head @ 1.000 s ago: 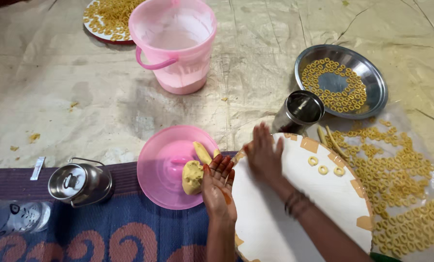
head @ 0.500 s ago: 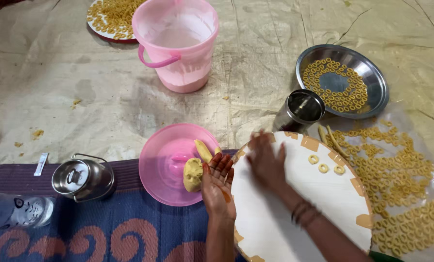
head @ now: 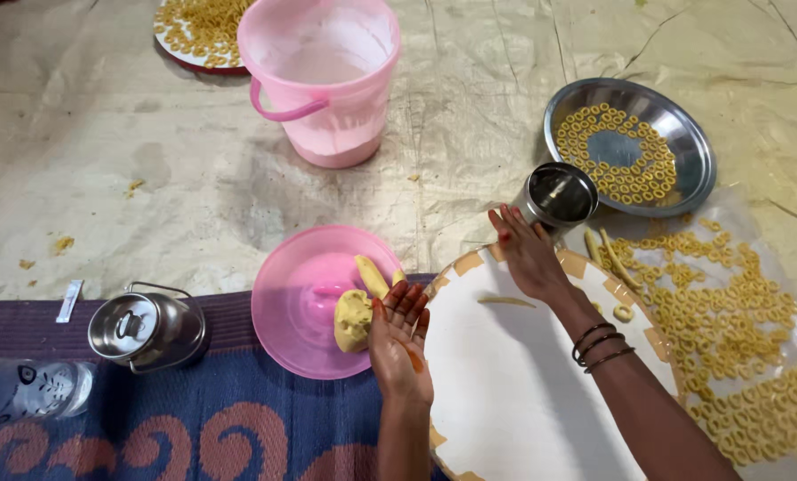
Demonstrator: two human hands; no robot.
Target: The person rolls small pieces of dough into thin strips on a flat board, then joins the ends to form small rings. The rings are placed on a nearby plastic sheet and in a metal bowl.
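Plastic-sheeted floor (head: 149,178), patterned mat (head: 220,428) — white board (head: 523,392)

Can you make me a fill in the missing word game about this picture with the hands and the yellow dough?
1. The lump of dough sits on a round lid coloured ____.
2. The left hand touches the ____.
3. The right hand lies flat on the round white ____.
4. The steel plate holds many little dough ____.

Missing words: pink; dough; board; rings
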